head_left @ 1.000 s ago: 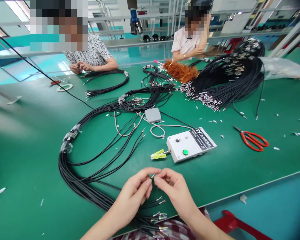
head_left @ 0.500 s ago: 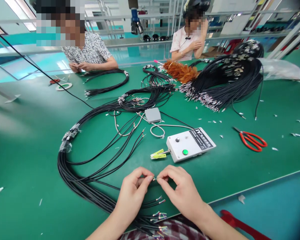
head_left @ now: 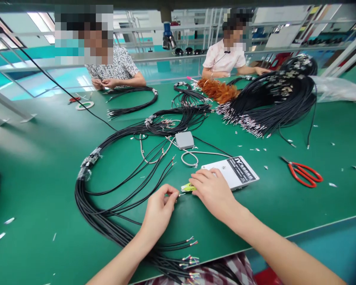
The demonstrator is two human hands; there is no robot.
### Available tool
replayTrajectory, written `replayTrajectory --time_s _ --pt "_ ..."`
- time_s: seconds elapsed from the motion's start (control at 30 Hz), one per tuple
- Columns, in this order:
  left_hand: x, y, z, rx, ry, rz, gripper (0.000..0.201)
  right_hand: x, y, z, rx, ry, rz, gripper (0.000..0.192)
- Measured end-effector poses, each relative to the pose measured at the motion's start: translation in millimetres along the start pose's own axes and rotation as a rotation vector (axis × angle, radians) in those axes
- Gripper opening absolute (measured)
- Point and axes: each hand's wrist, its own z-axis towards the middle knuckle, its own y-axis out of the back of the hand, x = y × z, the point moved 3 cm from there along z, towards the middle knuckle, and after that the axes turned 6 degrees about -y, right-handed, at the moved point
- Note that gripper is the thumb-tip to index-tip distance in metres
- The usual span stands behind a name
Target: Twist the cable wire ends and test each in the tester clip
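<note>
The left hand (head_left: pixel 159 206) pinches a thin stripped wire end (head_left: pixel 180 194), now carried forward from mid-air to the yellow-green clip (head_left: pixel 188 187); the right hand (head_left: pixel 211 189) has moved onto that clip beside the white tester box (head_left: pixel 240 174) on the green bench (head_left: pixel 284 206), fingers pressing it.

Both forearms are bare from wrist to frame edge, with no sleeve, watch, ring or glove showing. The left hand (head_left: pixel 159 209) and the right hand (head_left: pixel 213 190) have short, unpainted nails. Below the hands, between the two forearms at the near edge, shows a garment (head_left: pixel 207 273) of red-and-white checked cloth with darker lines crossing it.
</note>
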Motion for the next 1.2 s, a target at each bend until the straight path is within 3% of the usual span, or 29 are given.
replayTrajectory --time_s 0.13,0.37,0.77,0.87,1.0,1.1,1.2 --pt "2 3.7 8 -0.036 -0.027 0.045 0.022 -4 -5 16 0.067 0.036 -0.028 0.006" --pt "4 -0.1 12 -0.048 -0.062 0.116 0.018 -4 -3 16 0.102 0.041 -0.030 0.010" --pt "11 -6.4 21 -0.037 -0.059 0.123 0.016 1 1 12 0.067 0.016 -0.029 0.011" --pt "12 -6.4 21 -0.035 -0.054 0.114 0.017 -10 15 -8 -0.075 0.007 0.068 0.018" --pt "12 -5.8 20 -0.032 -0.053 0.092 0.017 -37 29 -55 -0.448 -0.127 0.186 0.014" --pt "12 -5.4 20 -0.032 -0.054 0.080 0.017 -43 21 -82 -0.478 -0.173 0.185 0.016" --pt "13 -4.4 20 -0.033 -0.050 0.082 0.017 -38 10 -91 -0.446 -0.155 0.151 0.020"
